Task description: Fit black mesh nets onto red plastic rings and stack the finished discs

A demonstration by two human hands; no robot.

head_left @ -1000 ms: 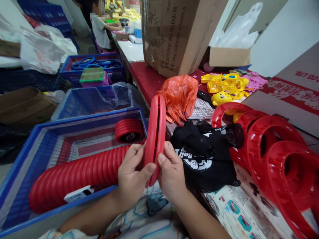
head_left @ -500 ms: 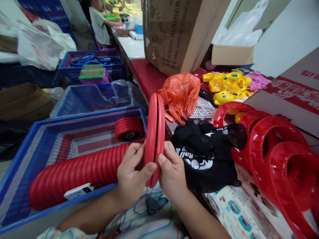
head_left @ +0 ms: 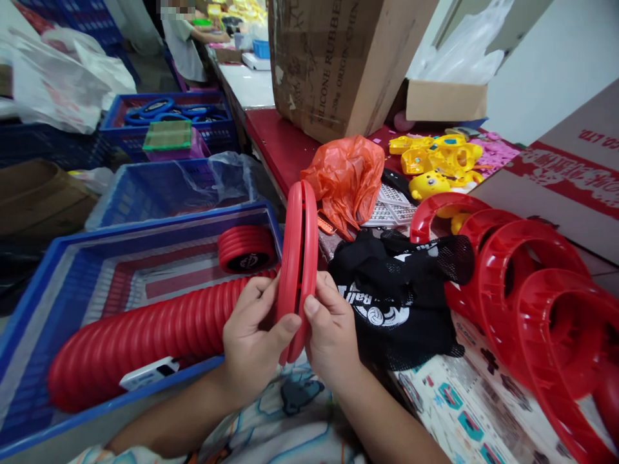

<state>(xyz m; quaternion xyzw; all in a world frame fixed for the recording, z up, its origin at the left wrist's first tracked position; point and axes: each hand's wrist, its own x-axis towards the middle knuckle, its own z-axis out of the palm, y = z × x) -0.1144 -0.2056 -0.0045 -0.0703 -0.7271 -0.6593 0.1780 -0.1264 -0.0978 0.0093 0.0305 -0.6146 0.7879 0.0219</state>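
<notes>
A pair of red plastic rings is held upright and nearly edge-on, with a dark narrow gap between the two halves. My left hand grips the left half, its thumb across the lower front. My right hand pinches the right half, thumb near the gap. Just left of my hands, a long row of red rings lies in a blue crate, along with a short stack of red rings. Right of my hands is a black mesh bag with white print. Loose glossy red rings overlap farther right.
An orange plastic bag and yellow toy parts lie on the red table. A large cardboard box stands behind them. More crates stand at left, one holding blue rings. A person sits at the back.
The view has shifted slightly, so the surroundings appear a little farther left and the wall box shows more. Both hands keep the same hold on the red rings.
</notes>
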